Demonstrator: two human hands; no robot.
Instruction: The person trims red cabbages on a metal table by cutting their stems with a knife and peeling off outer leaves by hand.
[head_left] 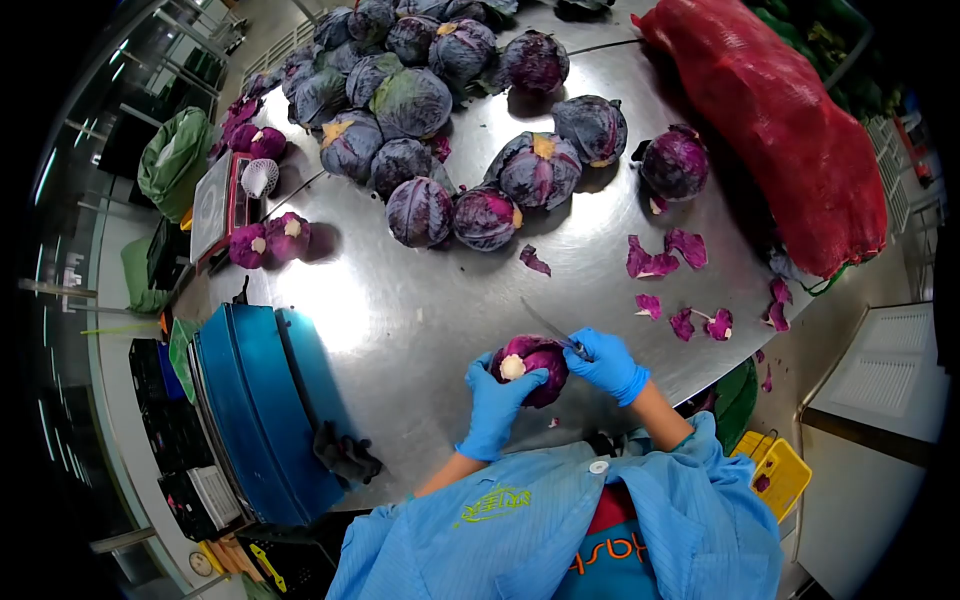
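A trimmed red cabbage [543, 388] with its pale cut stem facing up is close over the steel table in front of me. My left hand [497, 402], in a blue glove, grips it from the left side with the thumb across its face. My right hand [610, 364], also gloved in blue, is closed round the handle of a knife [546, 322]. The blade points up and to the left, away from me, beyond the cabbage. Torn purple leaves [650, 262] lie on the table to the right of my hands.
Several untrimmed red cabbages [412, 103] crowd the far side of the steel table [400, 330]. A full red mesh sack [775, 130] lies at the right. Trimmed cabbages [285, 237] sit beside a scale [212, 207] at the left. Nearer stands a blue crate [255, 400] with a dark glove [343, 455].
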